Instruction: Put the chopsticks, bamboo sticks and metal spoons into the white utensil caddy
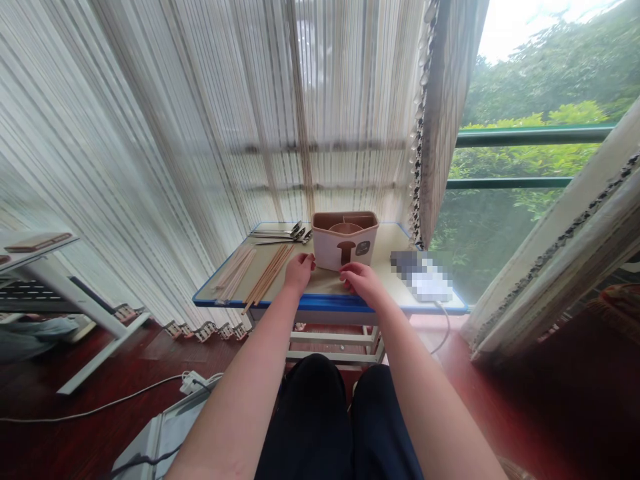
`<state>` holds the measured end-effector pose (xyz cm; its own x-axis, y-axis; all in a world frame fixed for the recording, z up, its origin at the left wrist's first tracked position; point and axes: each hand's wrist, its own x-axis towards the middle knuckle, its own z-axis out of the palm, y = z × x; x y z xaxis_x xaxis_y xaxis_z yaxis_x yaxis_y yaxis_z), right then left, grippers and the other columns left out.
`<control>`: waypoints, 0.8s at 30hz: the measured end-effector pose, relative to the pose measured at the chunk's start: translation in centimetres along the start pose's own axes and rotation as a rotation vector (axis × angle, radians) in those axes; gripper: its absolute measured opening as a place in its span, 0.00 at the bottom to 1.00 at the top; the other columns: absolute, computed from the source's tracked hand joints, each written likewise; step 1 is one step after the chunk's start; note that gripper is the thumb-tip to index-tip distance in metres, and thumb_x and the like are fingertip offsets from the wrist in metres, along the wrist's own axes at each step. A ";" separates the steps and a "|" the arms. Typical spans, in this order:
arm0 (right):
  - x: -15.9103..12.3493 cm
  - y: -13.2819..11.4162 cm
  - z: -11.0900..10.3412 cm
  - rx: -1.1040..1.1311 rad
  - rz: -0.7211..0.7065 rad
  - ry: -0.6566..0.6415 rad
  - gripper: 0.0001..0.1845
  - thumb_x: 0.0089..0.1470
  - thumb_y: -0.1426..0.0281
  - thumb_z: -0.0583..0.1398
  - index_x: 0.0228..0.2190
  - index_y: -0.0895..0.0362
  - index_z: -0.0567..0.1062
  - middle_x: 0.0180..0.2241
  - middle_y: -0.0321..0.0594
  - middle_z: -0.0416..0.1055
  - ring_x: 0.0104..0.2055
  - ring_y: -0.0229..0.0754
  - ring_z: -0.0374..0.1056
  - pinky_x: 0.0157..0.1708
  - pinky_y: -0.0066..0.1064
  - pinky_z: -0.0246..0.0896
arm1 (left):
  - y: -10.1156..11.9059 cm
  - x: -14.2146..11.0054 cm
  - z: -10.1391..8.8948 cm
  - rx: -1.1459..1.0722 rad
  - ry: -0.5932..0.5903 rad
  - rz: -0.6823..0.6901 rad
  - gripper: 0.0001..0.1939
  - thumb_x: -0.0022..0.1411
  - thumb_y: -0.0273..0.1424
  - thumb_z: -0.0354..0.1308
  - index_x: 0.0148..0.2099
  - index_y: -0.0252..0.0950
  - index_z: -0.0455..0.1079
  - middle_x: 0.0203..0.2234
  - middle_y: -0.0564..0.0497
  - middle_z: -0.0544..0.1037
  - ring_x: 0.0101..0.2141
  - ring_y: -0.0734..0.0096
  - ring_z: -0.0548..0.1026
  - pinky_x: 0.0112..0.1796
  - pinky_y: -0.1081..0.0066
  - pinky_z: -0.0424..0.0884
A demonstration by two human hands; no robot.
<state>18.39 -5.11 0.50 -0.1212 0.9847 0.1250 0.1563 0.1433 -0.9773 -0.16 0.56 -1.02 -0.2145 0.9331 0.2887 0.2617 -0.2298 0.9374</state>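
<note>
Loosely curls the left hand (299,272) by the near left corner of the box (330,248) and the right hand (357,276) by its front; cannot tell whether pinching. Has the blue table edge (335,301) just nearer than the grip, open tabletop (393,285) rightward, brown sticks (270,272) leftward. Finds the box just beyond, upright, mouth up, long axis left-to-right.

The container (327,250) at centre frame is white and tan-brown with a brown mushroom print (346,251), the tabletop (326,283) beige edged in blue, the upper-left curtain (150,133) striped white and grey-brown.
</note>
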 end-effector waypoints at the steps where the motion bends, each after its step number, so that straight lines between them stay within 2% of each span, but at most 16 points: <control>1: 0.0 -0.1 0.0 -0.002 0.001 0.003 0.11 0.43 0.67 0.56 0.32 0.55 0.73 0.27 0.37 0.70 0.23 0.34 0.63 0.19 0.23 0.58 | 0.0 0.0 0.0 0.006 -0.002 0.005 0.14 0.56 0.41 0.51 0.29 0.37 0.69 0.21 0.51 0.74 0.25 0.70 0.71 0.28 0.71 0.62; 6: -0.3 -0.5 0.1 -0.017 0.012 0.012 0.12 0.43 0.66 0.56 0.32 0.56 0.72 0.26 0.37 0.70 0.23 0.34 0.63 0.19 0.23 0.58 | 0.8 -0.9 0.0 0.049 -0.003 0.038 0.12 0.55 0.39 0.52 0.27 0.37 0.69 0.19 0.52 0.73 0.24 0.70 0.70 0.29 0.71 0.61; 9: -0.2 -0.7 0.4 -0.078 -0.008 0.012 0.11 0.43 0.66 0.56 0.32 0.56 0.72 0.27 0.37 0.70 0.24 0.35 0.64 0.19 0.23 0.57 | 1.5 -1.3 -0.1 0.069 0.039 0.059 0.11 0.54 0.37 0.53 0.26 0.36 0.68 0.20 0.52 0.73 0.25 0.71 0.70 0.30 0.71 0.61; 12: 0.0 -1.3 1.4 -0.121 -0.073 -0.033 0.10 0.45 0.65 0.56 0.31 0.56 0.72 0.26 0.37 0.71 0.25 0.36 0.66 0.21 0.24 0.59 | 2.4 -0.6 -1.2 0.029 0.183 0.052 0.16 0.58 0.40 0.48 0.27 0.36 0.67 0.22 0.51 0.73 0.26 0.71 0.71 0.31 0.71 0.63; 14: 0.3 -2.0 2.7 -0.126 -0.121 -0.081 0.11 0.47 0.64 0.56 0.31 0.57 0.72 0.27 0.37 0.71 0.26 0.37 0.66 0.23 0.25 0.61 | 3.3 0.5 -2.7 -0.110 0.285 0.014 0.19 0.60 0.44 0.44 0.27 0.36 0.66 0.22 0.51 0.72 0.25 0.72 0.70 0.29 0.72 0.63; 16: 0.9 -3.0 4.5 -0.192 -0.181 -0.141 0.10 0.48 0.65 0.56 0.32 0.57 0.72 0.27 0.38 0.72 0.26 0.37 0.66 0.25 0.27 0.62 | 4.1 1.8 -4.7 -0.255 0.261 -0.026 0.22 0.60 0.47 0.42 0.27 0.36 0.66 0.22 0.50 0.72 0.24 0.73 0.70 0.27 0.72 0.63; 19: 2.4 -4.2 7.8 -0.412 -0.317 -0.234 0.10 0.48 0.69 0.55 0.33 0.56 0.73 0.29 0.38 0.73 0.27 0.36 0.66 0.29 0.28 0.62 | 4.6 3.9 -7.6 -0.328 0.190 -0.055 0.25 0.60 0.48 0.40 0.27 0.35 0.67 0.22 0.49 0.72 0.23 0.73 0.70 0.25 0.73 0.63; 21: 3.8 -4.4 9.9 -0.544 -0.418 -0.257 0.11 0.48 0.72 0.54 0.35 0.56 0.74 0.32 0.39 0.73 0.29 0.37 0.66 0.33 0.30 0.62 | 4.1 5.1 -9.1 -0.341 0.155 -0.087 0.25 0.60 0.48 0.41 0.28 0.35 0.67 0.23 0.49 0.73 0.24 0.73 0.70 0.26 0.73 0.63; 24: 6.3 -3.5 12.3 -0.650 -0.537 -0.222 0.16 0.48 0.75 0.53 0.40 0.56 0.72 0.41 0.43 0.71 0.35 0.38 0.67 0.38 0.31 0.61 | 2.2 6.1 -10.2 -0.367 0.052 -0.140 0.24 0.60 0.48 0.43 0.29 0.34 0.68 0.25 0.48 0.73 0.25 0.73 0.71 0.27 0.72 0.64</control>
<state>5.04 -0.58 2.62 -0.5172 0.7353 0.4380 0.5436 0.6775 -0.4955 -10.53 2.94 4.84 -0.2743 0.9493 0.1537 -0.1252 -0.1938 0.9730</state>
